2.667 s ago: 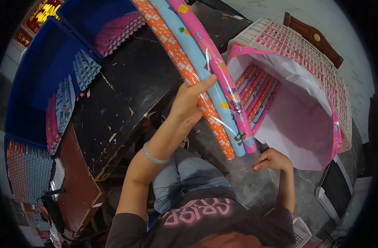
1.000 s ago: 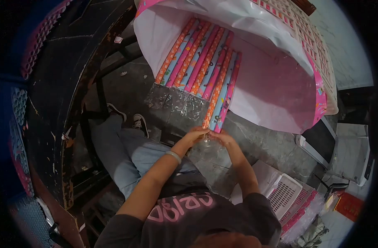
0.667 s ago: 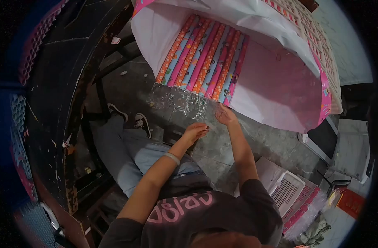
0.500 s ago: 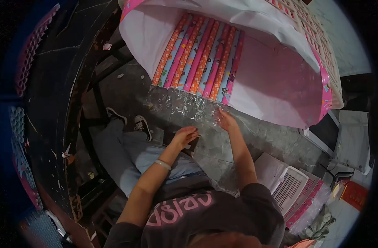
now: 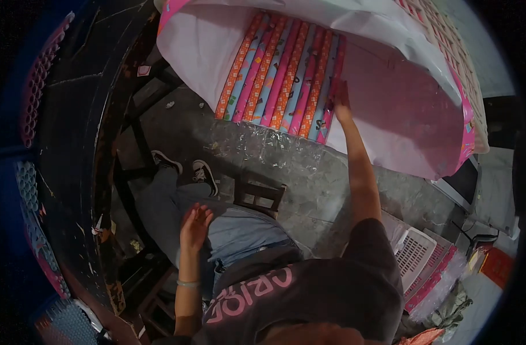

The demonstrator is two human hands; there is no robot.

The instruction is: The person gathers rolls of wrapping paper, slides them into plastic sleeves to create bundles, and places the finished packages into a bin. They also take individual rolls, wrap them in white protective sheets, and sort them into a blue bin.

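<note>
A row of patterned wrapping-paper rolls (image 5: pixel 277 75) in orange, light blue and pink lies side by side on a large white-backed, pink-faced sheet (image 5: pixel 389 109). Clear plastic film (image 5: pixel 263 144) sticks out past their near ends. Against the pink roll at the right end of the row rests my right hand (image 5: pixel 342 102), fingers stretched along its side and holding nothing. My left hand (image 5: pixel 195 227) is raised over my lap, away from the rolls, empty, with its fingers apart and slightly bent.
A pale plastic basket (image 5: pixel 441 43) stands behind the sheet. On the left runs a worn dark table (image 5: pixel 67 144) with bundled rolls beyond it. A small wooden stool (image 5: pixel 260 194) is by my knees. At the lower right are a white basket (image 5: pixel 415 256) and wrapped pink goods (image 5: pixel 429 284).
My right hand has gone from the plastic film at the near ends up to the right side of the rolls. My left hand has drawn back left, toward my lap.
</note>
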